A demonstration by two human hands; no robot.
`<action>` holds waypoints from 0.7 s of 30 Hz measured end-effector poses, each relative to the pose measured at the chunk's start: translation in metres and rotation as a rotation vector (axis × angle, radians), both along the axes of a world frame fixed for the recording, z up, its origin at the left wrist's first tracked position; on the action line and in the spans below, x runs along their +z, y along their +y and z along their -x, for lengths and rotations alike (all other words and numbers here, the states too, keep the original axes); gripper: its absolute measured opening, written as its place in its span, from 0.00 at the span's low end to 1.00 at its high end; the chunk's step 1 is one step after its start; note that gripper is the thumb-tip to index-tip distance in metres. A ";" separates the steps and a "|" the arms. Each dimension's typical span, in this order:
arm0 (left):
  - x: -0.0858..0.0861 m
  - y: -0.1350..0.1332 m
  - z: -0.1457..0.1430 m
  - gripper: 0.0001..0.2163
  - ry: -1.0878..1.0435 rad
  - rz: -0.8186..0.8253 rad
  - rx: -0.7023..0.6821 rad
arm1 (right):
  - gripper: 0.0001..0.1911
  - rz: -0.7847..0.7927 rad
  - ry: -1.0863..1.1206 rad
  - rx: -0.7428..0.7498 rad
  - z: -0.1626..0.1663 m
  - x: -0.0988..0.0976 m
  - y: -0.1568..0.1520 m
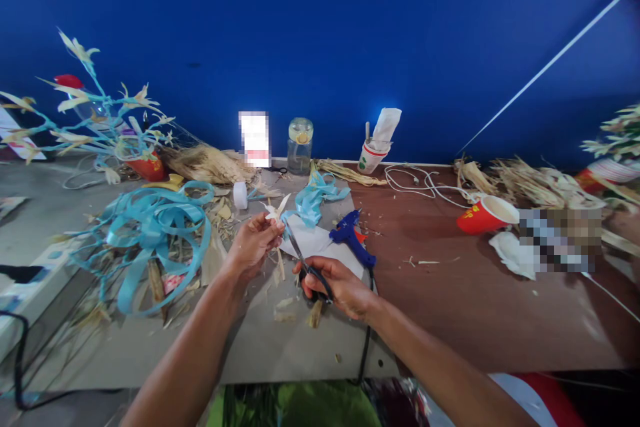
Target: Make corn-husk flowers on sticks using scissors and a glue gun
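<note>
My left hand (254, 243) is closed in a pinch on a small pale flower (277, 211) that seems made of dried husk, its petals pointing up. My right hand (343, 285) grips black-handled scissors (320, 283), with the blades slanting up and left to just beside the flower. A bit of light blue shows at the blade tips; whether they touch it I cannot tell. Under the hands lies white paper (345, 259). To the right of the scissors rests a blue glue gun (354, 239), and crumpled blue ribbon (315, 197) lies behind.
Looped blue ribbon (133, 290) lies on the left, before a blue-stemmed flower branch (95, 127). At the back stand a glass jar (300, 150) and a paper cup (371, 159). A red cup (483, 213) lies tipped at right, near white cable (410, 180) and dried husks (540, 183).
</note>
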State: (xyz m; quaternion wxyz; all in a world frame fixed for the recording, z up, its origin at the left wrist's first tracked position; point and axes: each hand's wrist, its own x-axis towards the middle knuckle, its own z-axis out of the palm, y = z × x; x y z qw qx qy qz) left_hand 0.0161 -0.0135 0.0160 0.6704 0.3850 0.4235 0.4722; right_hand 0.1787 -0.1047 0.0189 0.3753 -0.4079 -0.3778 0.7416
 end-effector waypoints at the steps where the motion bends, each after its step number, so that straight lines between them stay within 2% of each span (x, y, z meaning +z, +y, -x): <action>1: 0.000 0.000 -0.001 0.16 -0.002 -0.011 -0.001 | 0.25 -0.002 0.001 0.003 0.000 0.000 0.000; 8: 0.001 -0.005 -0.006 0.16 -0.005 -0.032 -0.023 | 0.24 -0.055 -0.068 -0.045 0.007 -0.004 0.001; 13: 0.000 -0.007 -0.010 0.16 -0.008 -0.046 0.013 | 0.22 -0.079 -0.089 -0.085 0.011 -0.005 0.001; 21: -0.005 -0.007 -0.011 0.15 0.012 -0.063 0.035 | 0.22 -0.086 -0.125 -0.078 0.009 -0.008 -0.001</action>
